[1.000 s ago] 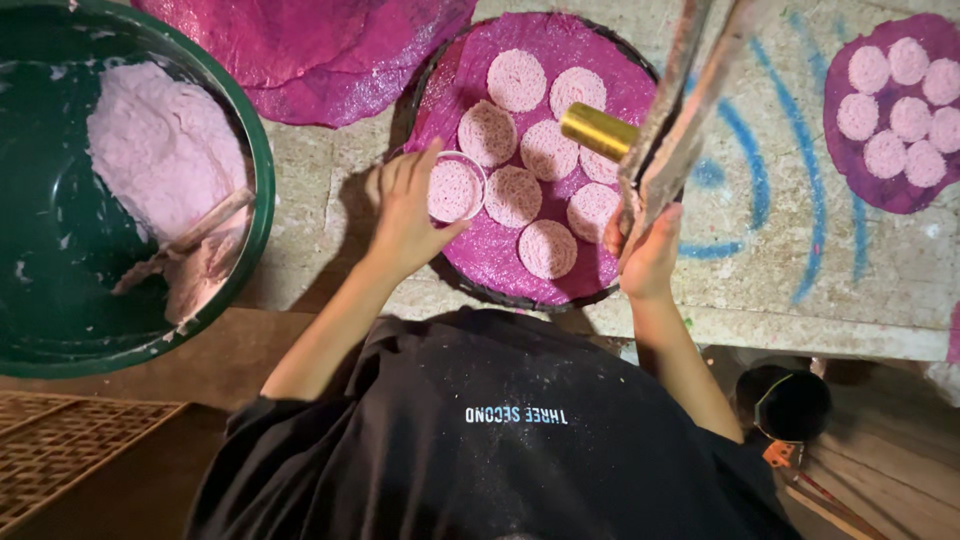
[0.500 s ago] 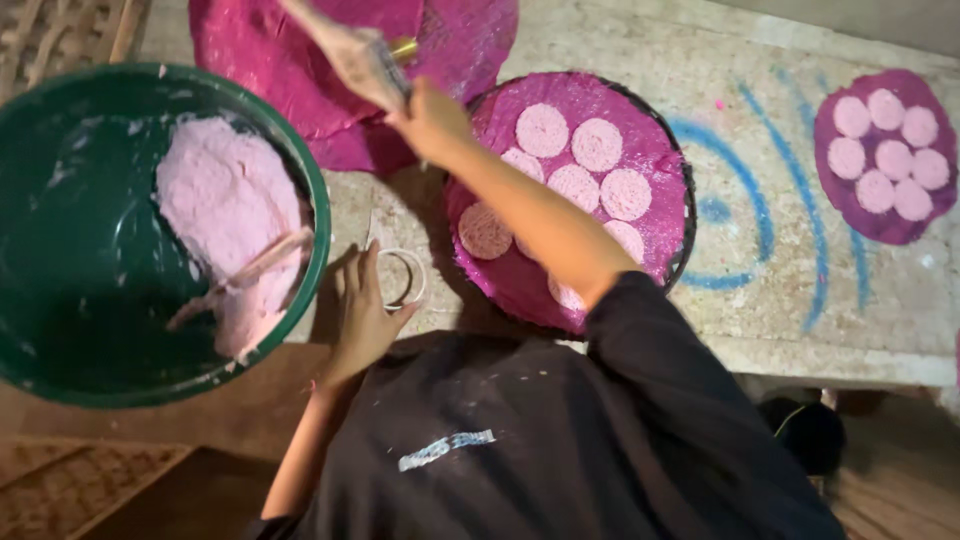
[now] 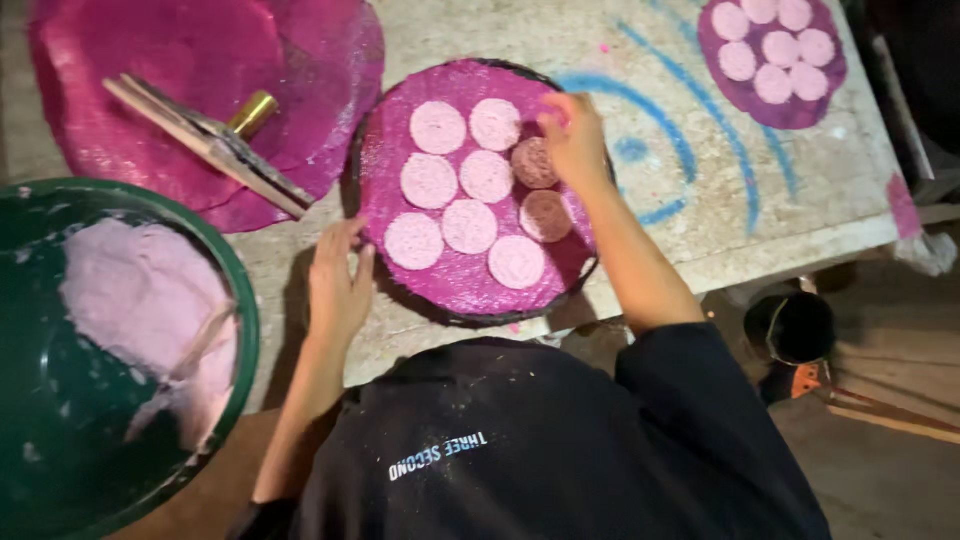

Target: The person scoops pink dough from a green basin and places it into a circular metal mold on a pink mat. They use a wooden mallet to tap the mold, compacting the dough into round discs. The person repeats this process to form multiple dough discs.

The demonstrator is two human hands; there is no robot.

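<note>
Both hands are on the round magenta tray (image 3: 470, 290). From my remote seat I see the left hand (image 3: 338, 285) resting with loosely spread fingers against the tray's left rim, gripping nothing. The right hand (image 3: 575, 140) reaches over the far right part, fingers curled down onto the surface; I cannot tell whether it pinches anything.

Nine pale pink discs (image 3: 440, 127) lie flat on the tray, which sits on the painted stone table (image 3: 650, 60) straight ahead. Seven look light and two near the right hand look darker brownish, so I judge the tray nearly filled, with that side still being worked.

Tray and discs are round, with no long axis. The brass-handled tool (image 3: 215, 140) lies on the large magenta sheet (image 3: 200, 60), its long axis diagonal
</note>
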